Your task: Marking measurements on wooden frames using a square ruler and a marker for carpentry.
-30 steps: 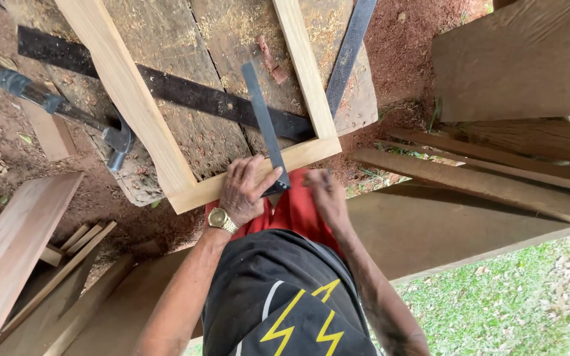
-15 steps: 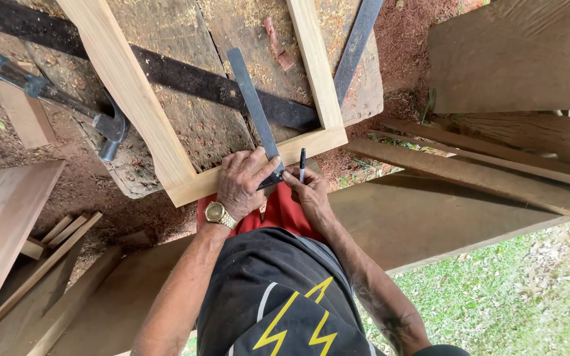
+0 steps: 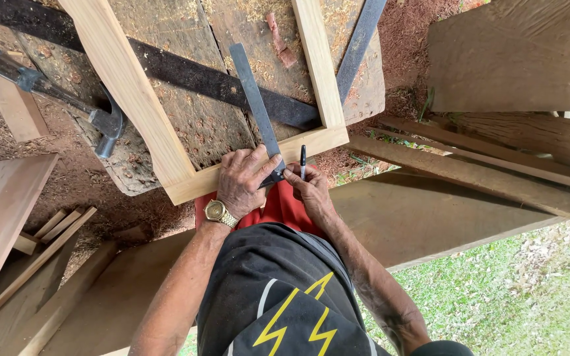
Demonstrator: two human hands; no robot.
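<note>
Left hand (image 3: pixel 244 181): laid flat, fingers spread, pressed on the square (image 3: pixel 256 109) at the frame (image 3: pixel 133 99).
Right hand (image 3: pixel 308 188): closed around a pen (image 3: pixel 303 160), held upright beside the square.

A single view, from a camera worn on the person's head. It looks almost straight down past the chest and both forearms, so the person's dark shirt fills the bottom middle. The left hand (image 3: pixel 244 181) and right hand (image 3: pixel 308 189) lie near the centre, close to the lens. Beyond them, toward the top edge, the pale wooden frame (image 3: pixel 133 92) on the rough desk (image 3: pixel 212 128) runs out of the picture. Bare earth shows at left, grass at lower right.
</note>
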